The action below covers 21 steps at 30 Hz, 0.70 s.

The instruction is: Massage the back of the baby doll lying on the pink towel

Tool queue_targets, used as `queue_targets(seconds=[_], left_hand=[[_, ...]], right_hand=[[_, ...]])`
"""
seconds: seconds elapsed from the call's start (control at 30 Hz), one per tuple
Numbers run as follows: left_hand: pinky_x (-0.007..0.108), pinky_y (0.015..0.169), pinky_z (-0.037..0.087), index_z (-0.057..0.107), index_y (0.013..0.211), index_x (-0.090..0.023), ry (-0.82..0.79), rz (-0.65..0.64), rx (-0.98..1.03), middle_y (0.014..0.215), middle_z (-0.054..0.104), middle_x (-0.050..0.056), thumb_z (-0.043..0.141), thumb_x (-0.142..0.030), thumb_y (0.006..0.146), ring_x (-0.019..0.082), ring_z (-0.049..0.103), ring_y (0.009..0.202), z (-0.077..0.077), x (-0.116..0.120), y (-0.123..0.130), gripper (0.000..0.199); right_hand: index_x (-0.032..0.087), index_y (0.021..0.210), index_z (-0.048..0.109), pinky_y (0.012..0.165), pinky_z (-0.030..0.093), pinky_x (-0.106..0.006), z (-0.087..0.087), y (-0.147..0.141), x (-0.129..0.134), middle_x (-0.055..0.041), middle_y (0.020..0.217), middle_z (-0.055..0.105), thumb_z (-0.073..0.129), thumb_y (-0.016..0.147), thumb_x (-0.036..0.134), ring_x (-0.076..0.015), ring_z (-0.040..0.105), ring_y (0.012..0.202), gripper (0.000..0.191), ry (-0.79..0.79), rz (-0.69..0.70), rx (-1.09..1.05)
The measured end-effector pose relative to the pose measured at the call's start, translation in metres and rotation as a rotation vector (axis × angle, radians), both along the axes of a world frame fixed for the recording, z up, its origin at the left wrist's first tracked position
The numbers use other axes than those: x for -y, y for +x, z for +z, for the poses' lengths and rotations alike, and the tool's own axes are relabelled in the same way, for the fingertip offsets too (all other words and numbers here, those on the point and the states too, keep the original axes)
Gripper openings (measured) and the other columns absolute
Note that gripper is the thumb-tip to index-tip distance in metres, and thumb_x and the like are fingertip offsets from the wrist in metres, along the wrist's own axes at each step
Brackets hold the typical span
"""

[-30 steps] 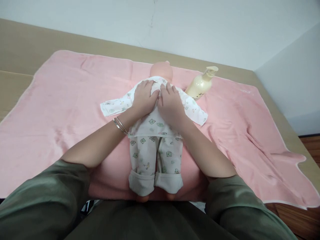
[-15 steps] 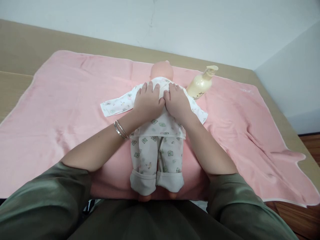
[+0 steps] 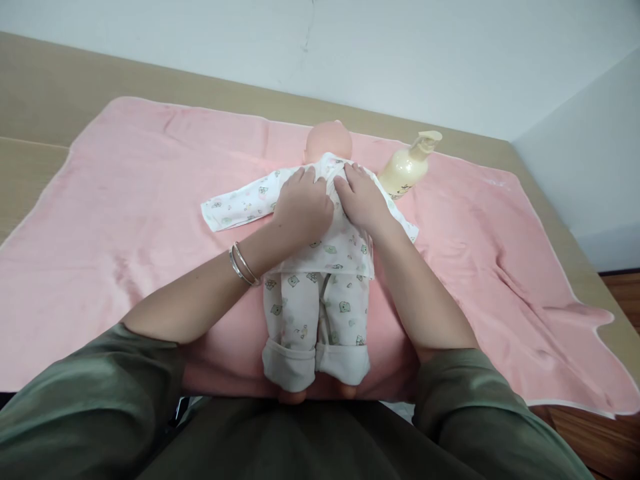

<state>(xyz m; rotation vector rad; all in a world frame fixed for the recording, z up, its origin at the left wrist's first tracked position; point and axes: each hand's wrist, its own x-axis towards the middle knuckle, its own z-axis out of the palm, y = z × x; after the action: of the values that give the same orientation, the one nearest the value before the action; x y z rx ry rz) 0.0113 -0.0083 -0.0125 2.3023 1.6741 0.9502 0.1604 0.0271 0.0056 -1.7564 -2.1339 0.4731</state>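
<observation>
The left forearm (image 3: 200,300) is extended from 8 o'clock, and the left hand (image 3: 303,208) is pointed towards 1 o'clock, palm down, its fingers bent. The right forearm (image 3: 427,293) is brought in from between 4 and 5 o'clock, the right hand (image 3: 366,202) angled towards 11, palm down, less curled.

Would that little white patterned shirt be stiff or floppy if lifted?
Probably floppy: the shirt creases between the left hand and right hand. It's likely light, as its cloth looks thin. The outstretched sleeve beside the left hand lies flat, so it may dangle.
</observation>
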Motion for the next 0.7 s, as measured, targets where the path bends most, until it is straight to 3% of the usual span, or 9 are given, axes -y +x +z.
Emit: queue_targets(seconds=[0.1,0.23,0.4,0.57,0.7], left_hand=[[0.062,0.112,0.048,0.070,0.097,-0.017,0.011,0.007,-0.016,0.118,0.067,0.020,0.044,-0.024,0.096,0.040,0.058,0.124,0.005,0.002,-0.001,0.027],[0.060,0.108,0.049,0.068,0.090,-0.018,-0.053,-0.070,-0.003,0.101,0.067,0.016,0.037,-0.027,0.101,0.036,0.063,0.112,0.005,-0.017,-0.014,0.033],[0.059,0.115,0.046,0.067,0.112,-0.015,-0.052,-0.017,0.051,0.123,0.068,0.020,0.030,-0.034,0.104,0.037,0.061,0.123,-0.010,-0.037,-0.020,0.042],[0.058,0.122,0.041,0.065,0.127,-0.018,-0.041,0.013,0.088,0.136,0.066,0.019,0.032,-0.034,0.103,0.035,0.057,0.132,-0.018,-0.036,-0.014,0.044],[0.061,0.126,0.036,0.064,0.134,-0.021,-0.054,0.023,0.128,0.144,0.064,0.017,0.037,-0.036,0.099,0.036,0.053,0.138,-0.019,-0.035,-0.013,0.046]], right_hand=[[0.004,0.163,0.038,0.137,0.021,-0.058,-0.001,0.000,0.000,-0.0197,0.173,0.035,0.030,0.108,0.046,-0.0354,0.027,0.165,0.070,0.034,0.003,0.009],[-0.005,0.158,0.041,0.136,0.026,-0.056,0.008,-0.016,0.025,-0.0264,0.167,0.043,0.028,0.107,0.032,-0.0379,0.036,0.161,0.064,0.085,0.030,0.134],[0.000,0.157,0.045,0.136,0.023,-0.061,0.012,-0.034,0.053,-0.0215,0.169,0.042,0.031,0.103,0.024,-0.0386,0.034,0.162,0.061,0.168,0.096,0.156],[0.006,0.160,0.043,0.136,0.022,-0.062,0.008,-0.021,0.031,-0.0181,0.173,0.037,0.031,0.104,0.031,-0.0345,0.031,0.164,0.062,0.096,0.082,0.086],[0.004,0.159,0.043,0.138,0.020,-0.055,0.001,-0.006,0.009,-0.0208,0.172,0.037,0.036,0.105,0.041,-0.0319,0.030,0.165,0.066,0.081,0.021,0.036]])
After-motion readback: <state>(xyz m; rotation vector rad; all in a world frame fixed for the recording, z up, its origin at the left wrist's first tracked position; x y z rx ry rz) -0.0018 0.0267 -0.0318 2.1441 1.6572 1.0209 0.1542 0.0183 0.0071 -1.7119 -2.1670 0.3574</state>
